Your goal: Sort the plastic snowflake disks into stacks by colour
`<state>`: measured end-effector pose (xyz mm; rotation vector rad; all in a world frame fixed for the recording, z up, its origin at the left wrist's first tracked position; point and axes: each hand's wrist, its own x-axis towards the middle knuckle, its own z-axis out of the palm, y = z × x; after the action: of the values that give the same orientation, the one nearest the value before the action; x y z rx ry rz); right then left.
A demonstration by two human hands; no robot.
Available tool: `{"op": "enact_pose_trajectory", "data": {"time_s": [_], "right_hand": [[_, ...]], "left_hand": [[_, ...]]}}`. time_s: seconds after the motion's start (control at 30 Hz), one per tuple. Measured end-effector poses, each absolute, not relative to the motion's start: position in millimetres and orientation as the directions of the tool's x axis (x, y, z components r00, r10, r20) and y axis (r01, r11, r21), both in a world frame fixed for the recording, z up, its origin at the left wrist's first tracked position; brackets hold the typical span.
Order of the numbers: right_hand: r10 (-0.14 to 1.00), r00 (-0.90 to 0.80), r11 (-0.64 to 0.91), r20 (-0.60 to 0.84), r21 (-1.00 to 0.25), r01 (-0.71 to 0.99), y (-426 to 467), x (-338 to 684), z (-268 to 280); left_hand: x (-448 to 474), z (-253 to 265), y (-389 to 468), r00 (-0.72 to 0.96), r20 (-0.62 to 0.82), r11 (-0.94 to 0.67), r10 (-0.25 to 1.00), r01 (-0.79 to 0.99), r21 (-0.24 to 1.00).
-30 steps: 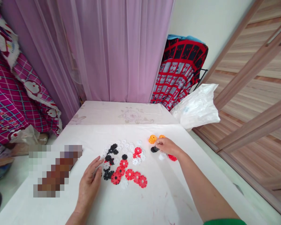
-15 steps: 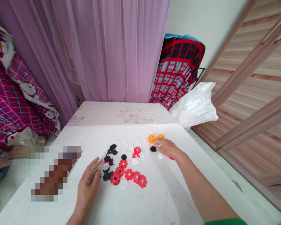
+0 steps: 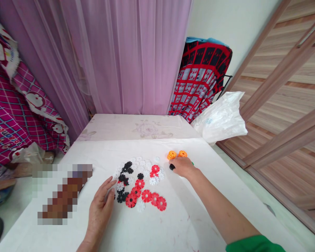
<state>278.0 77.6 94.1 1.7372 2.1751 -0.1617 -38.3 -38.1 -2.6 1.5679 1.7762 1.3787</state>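
Note:
Plastic snowflake discs with notched rims lie on the white-covered table. My left hand (image 3: 102, 198) rests at the left of the cluster, fingers apart, holding nothing. Beside its fingertips are black discs (image 3: 121, 197) and a white disc (image 3: 120, 186). Joined red discs (image 3: 154, 199) lie nearer me, right of the left hand. At the right, my right hand (image 3: 183, 166) bends down with its fingers closed on a black disc (image 3: 172, 167); its fingertips are partly hidden. Just beyond are orange discs (image 3: 171, 155), with another orange stack (image 3: 183, 153) to their right. A bit of green (image 3: 192, 163) shows behind the hand.
White discs (image 3: 140, 161) spread along the cluster's far side. A blurred-out item (image 3: 65, 196) lies on the table's left. A white plastic bag (image 3: 222, 120) hangs by the far right corner. Purple curtains (image 3: 136, 59) stand behind, and a wooden wardrobe (image 3: 283, 105) at the right.
My right hand has shifted slightly left and down onto the black disc, which now looks tilted and partly covered. The left hand keeps its place beside the cluster. The view has shifted slightly.

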Motion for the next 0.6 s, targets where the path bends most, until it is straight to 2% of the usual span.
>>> {"op": "enact_pose_trajectory", "data": {"time_s": [0.6], "right_hand": [[0.927,-0.155,0.224,-0.343,0.171,0.959,73.7,270.0,90.8]], "left_hand": [[-38.3,-8.4,-36.9,-0.280,0.331,-0.139,0.901,0.536,0.833]]}}
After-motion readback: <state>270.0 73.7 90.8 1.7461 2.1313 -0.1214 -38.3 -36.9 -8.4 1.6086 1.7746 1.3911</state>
